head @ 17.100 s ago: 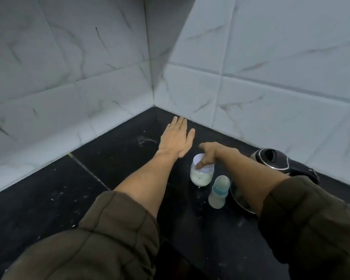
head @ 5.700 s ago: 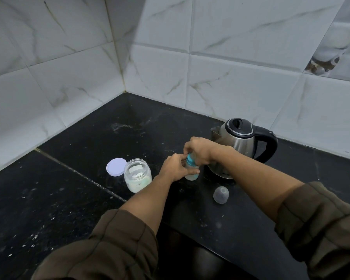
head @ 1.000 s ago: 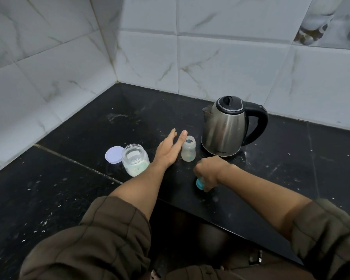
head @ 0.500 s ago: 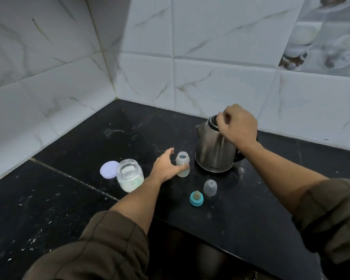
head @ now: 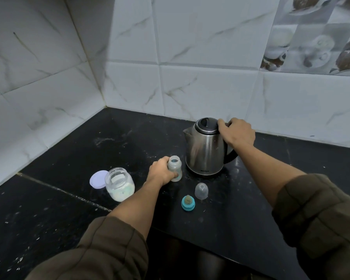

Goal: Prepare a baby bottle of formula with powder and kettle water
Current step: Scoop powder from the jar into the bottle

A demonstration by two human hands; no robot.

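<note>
A small open baby bottle [head: 175,167] stands upright on the black counter [head: 101,150], and my left hand [head: 162,171] grips its side. Just right of it stands a steel kettle [head: 205,152] with its black lid down. My right hand [head: 236,132] is wrapped around the top of the kettle's black handle. In front of the bottle lie the teal teat ring [head: 188,203] and the clear bottle cap [head: 201,191]. An open glass jar [head: 120,183] with white powder at its bottom stands to the left, its pale lid [head: 97,178] lying beside it.
White marble-look tiled walls meet in a corner [head: 105,102] behind the counter. The counter's front edge [head: 220,257] runs below the teat ring, with a dark gap under it. White specks are scattered over the counter on the left.
My right hand has shifted from the kettle's lid onto its handle. My left hand has closed around the bottle. The view has moved a little closer.
</note>
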